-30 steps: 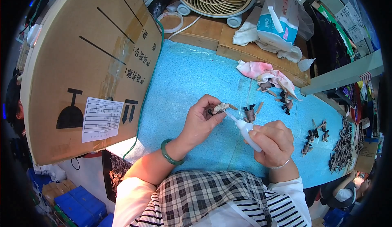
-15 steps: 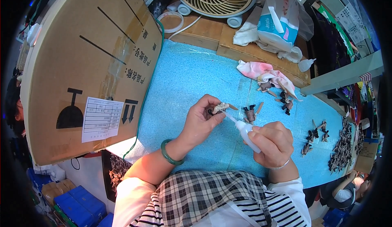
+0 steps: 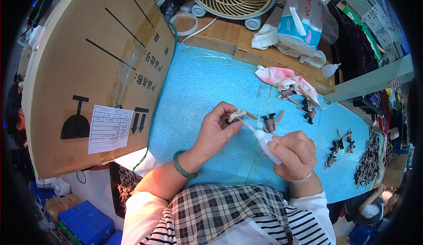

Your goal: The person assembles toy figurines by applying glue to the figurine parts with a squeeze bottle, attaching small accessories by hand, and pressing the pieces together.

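Note:
Between the thumb and fingers of my left hand [image 3: 219, 123] is a small cream-and-dark figurine [image 3: 237, 115], with a thin brown piece sticking out on its right. My right hand [image 3: 294, 155] grips a white squeeze bottle [image 3: 266, 144], tilted so its narrow nozzle points up and left. The nozzle tip meets the figurine's lower edge beside my left thumb; whether it touches is too small to tell. Just right of the nozzle, another figurine [image 3: 269, 124] in brown and black lies on the blue tabletop [image 3: 202, 82].
Several figurines [image 3: 309, 112] lie by a pink-and-white cloth [image 3: 282, 75], with a heap of small brown parts [image 3: 368, 161] at the far right. A large cardboard box [image 3: 101, 68] walls the left side. At the back stand a fan [image 3: 229, 0] and a tissue pack [image 3: 299, 29].
The figurine in my left hand has turned very slightly. Both hands and the squeeze bottle stay nearly in place.

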The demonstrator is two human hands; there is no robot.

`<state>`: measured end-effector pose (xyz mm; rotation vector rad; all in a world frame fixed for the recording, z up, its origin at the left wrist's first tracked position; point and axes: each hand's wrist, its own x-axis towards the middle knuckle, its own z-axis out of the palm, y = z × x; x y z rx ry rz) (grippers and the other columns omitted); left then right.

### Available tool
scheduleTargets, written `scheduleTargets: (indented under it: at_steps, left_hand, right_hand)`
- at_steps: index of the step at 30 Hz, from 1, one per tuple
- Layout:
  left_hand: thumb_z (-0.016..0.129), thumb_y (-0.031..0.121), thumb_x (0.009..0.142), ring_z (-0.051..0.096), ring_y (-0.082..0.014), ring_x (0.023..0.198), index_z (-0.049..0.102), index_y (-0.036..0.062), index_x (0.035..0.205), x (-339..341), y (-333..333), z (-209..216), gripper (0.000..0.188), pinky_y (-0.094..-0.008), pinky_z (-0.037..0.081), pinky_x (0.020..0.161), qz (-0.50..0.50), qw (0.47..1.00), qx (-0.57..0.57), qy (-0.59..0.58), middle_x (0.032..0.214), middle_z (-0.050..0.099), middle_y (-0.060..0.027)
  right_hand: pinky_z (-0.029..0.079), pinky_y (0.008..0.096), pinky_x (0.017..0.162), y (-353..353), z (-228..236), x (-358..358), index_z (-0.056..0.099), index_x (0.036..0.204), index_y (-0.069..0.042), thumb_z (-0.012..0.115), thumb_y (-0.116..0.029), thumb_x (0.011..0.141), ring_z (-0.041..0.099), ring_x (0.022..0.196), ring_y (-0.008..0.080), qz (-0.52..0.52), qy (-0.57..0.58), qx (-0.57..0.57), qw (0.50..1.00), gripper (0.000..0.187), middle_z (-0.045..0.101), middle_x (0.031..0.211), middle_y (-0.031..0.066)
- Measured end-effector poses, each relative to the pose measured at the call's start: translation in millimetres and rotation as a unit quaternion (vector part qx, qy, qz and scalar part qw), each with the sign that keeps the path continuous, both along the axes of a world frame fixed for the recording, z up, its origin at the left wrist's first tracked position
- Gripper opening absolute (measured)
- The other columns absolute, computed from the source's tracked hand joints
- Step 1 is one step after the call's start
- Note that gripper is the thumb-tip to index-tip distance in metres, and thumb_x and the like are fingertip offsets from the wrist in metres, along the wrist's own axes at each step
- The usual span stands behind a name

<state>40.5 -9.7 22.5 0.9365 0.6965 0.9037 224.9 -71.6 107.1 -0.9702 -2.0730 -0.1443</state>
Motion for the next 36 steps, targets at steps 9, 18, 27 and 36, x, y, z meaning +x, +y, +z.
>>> scheduleTargets:
  at_steps: [9,18,27,36]
  left_hand:
    - [0.064,-0.001,0.082,0.05,-0.0046,0.079,0.053,0.0044,0.099,0.7,-0.3,0.5,0.021,-0.02,0.044,0.07,0.004,1.0,0.005,0.0,0.087,0.054,0.0013]
    - [0.065,-0.001,0.082,0.051,-0.0046,0.076,0.052,0.0042,0.098,-0.2,0.0,3.4,0.021,-0.0199,0.044,0.067,0.017,1.0,0.012,0.019,0.085,0.054,0.0018]
    - [0.064,0.0,0.082,0.051,-0.0041,0.078,0.053,0.0042,0.099,0.8,-0.6,1.7,0.021,-0.0192,0.044,0.068,0.009,1.0,0.009,-0.005,0.087,0.055,0.0016]
    - [0.065,-0.001,0.082,0.051,-0.0043,0.08,0.052,0.0045,0.1,-0.9,0.1,1.3,0.023,-0.0191,0.044,0.069,0.01,1.0,0.009,0.006,0.089,0.055,0.0011]
  right_hand:
    - [0.043,0.0251,0.045,0.2,-0.7,-0.2,0.066,0.09,-0.001,0.068,0.003,0.057,0.056,0.059,0.0174,-0.003,0.0,-0.003,1.0,0.034,0.062,0.084,0.0078]
    - [0.043,0.0258,0.045,-0.6,-0.7,2.8,0.066,0.091,-0.001,0.066,0.003,0.054,0.056,0.059,0.0183,-0.015,-0.004,-0.012,1.0,0.038,0.062,0.085,0.0081]
    - [0.044,0.0256,0.045,-0.3,-0.6,-0.3,0.066,0.092,-0.001,0.066,0.003,0.054,0.056,0.059,0.0181,-0.001,-0.004,-0.009,1.0,0.038,0.062,0.086,0.0084]
    - [0.044,0.0254,0.045,-0.6,0.2,1.5,0.066,0.092,-0.001,0.066,0.004,0.054,0.056,0.059,0.0183,-0.018,0.003,-0.01,1.0,0.039,0.062,0.085,0.008]
